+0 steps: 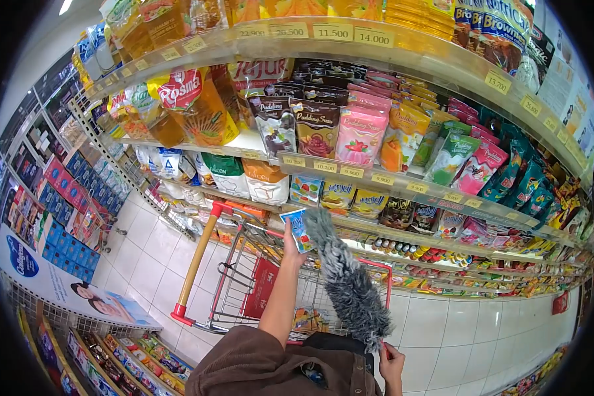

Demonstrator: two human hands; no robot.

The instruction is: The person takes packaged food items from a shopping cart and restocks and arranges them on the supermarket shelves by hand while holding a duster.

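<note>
My left hand [293,247] is closed around the lower edge of a small blue and white packet [297,228], held upright in front of the shelves. With my right hand [392,360] low beside my body, I grip the thin handle end of a fluffy grey duster [351,284]. Its head slants up and left, its tip close to the packet. Below and behind both is a wire shopping cart [224,280] with a yellow and red push bar. Several small orange packets [310,321] lie in the cart.
Tall shelves [350,168] curve across the front, stocked with pudding pouches [363,132], cooking oil bags [191,105] and flour bags [266,181]. Price labels line the shelf edges. White floor tiles [442,330] show right of the cart. Another display [79,221] stands at left.
</note>
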